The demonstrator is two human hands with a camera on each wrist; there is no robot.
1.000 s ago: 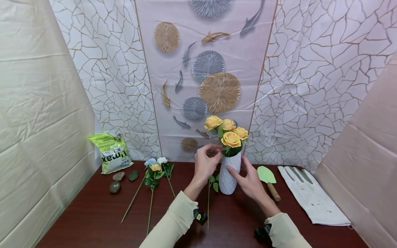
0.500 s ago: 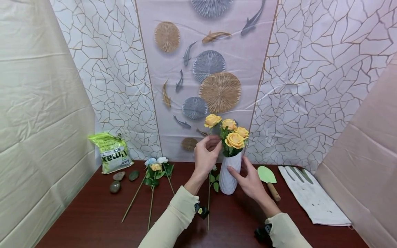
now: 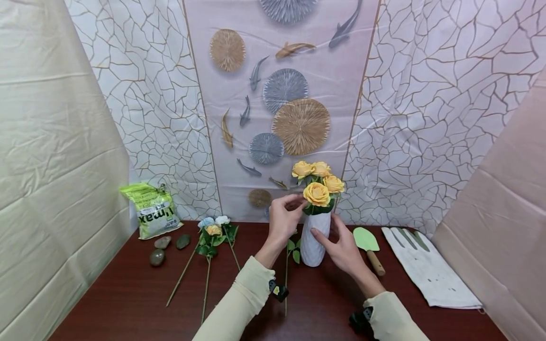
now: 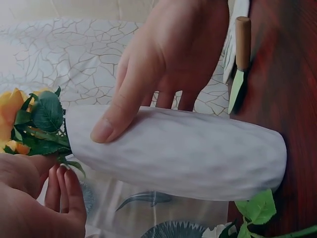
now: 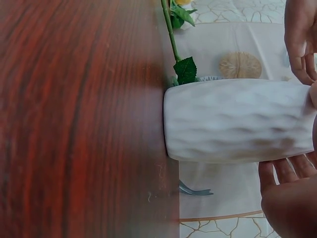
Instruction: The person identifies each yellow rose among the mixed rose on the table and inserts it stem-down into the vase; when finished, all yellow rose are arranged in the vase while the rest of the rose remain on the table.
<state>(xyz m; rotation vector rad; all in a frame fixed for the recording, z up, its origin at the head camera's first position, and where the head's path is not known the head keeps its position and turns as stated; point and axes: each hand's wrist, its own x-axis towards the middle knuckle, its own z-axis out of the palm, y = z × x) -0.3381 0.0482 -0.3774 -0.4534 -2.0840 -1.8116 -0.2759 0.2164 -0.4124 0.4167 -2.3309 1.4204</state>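
A white textured vase [image 3: 314, 241] stands upright on the dark red table, holding several yellow roses [image 3: 317, 193] with green leaves. My right hand [image 3: 342, 244] grips the vase around its upper half, thumb [image 4: 111, 126] on the near side and fingers on the far side. At the rim, my left hand [image 3: 283, 220] pinches a rose stem among the leaves [image 4: 47, 111], its thumb and forefinger close together. The pinched spot is partly hidden by the hand itself. Beside the vase lies another long flower stem [image 3: 286, 284], its bloom mostly hidden behind my left hand.
To the left lie several loose flowers [image 3: 213, 230] with long stems, near some stones [image 3: 157, 257] and a green bag [image 3: 154, 213]. A green trowel [image 3: 366, 240] with a wooden handle and a white glove [image 3: 431, 270] lie on the right. A patterned cloth hangs behind.
The left rose swung slightly up and left, then moved down and right, closer to the other blooms. The front rose shifted right and back left. My right hand stays on the vase.
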